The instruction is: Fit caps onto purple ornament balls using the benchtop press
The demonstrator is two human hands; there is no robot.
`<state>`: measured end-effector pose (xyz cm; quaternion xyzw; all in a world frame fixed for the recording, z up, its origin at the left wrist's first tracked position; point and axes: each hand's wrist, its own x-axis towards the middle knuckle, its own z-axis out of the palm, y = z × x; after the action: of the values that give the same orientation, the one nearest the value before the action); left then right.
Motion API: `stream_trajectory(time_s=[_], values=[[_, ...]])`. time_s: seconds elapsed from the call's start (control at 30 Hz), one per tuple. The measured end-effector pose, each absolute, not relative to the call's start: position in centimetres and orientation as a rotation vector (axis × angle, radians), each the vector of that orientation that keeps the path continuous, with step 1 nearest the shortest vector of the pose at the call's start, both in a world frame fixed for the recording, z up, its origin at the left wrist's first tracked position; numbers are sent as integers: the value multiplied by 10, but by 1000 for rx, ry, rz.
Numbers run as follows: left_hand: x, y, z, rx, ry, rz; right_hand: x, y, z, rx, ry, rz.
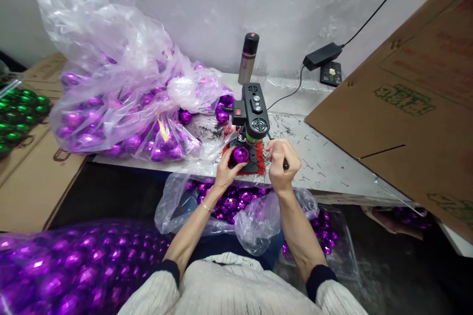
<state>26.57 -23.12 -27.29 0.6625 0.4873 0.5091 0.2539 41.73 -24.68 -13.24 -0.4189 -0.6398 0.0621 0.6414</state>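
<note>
Purple ball (240,154) sits under the small black bench drill (253,114), on the red mat (260,156) at the near edge of the white table (325,157). The person's left hand (224,170) cups it from the near left side, fingers curled narrowly around it so the shiny top stays in sight. The right hand (281,163) is closed in a fist around the drill's black lever handle (285,163), just right of the ball, thumb folded on top.

Small dark shavings are scattered over the tabletop around the machine. Behind the drill stands a metal spray can (249,58) with a dark cap, against the grey wall. A black power adapter (322,55) lies far right, its cord running up the wall and another lead trailing toward the drill. A big cardboard sheet (410,103) leans over the right end of the table.

On the far left of the table a large clear plastic bag (118,83) bulges with purple balls, some spilling out near the drill. A smaller open bag (236,206) of the same balls rests in the person's lap, between the forearms. Another bag (74,270) of purple balls lies near left, and a cardboard box (18,113) of green balls sits at the far left edge.
</note>
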Motion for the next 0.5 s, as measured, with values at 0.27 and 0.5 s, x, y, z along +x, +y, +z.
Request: stream_trajectory(time_s=[0.27,0.5], values=[[196,-339,-316,2261,1146,993,421,-250,-148,-900,-1531,77],[220,-320,-356,2123,1164,454,421,-250,-149,-891,-1531,59]])
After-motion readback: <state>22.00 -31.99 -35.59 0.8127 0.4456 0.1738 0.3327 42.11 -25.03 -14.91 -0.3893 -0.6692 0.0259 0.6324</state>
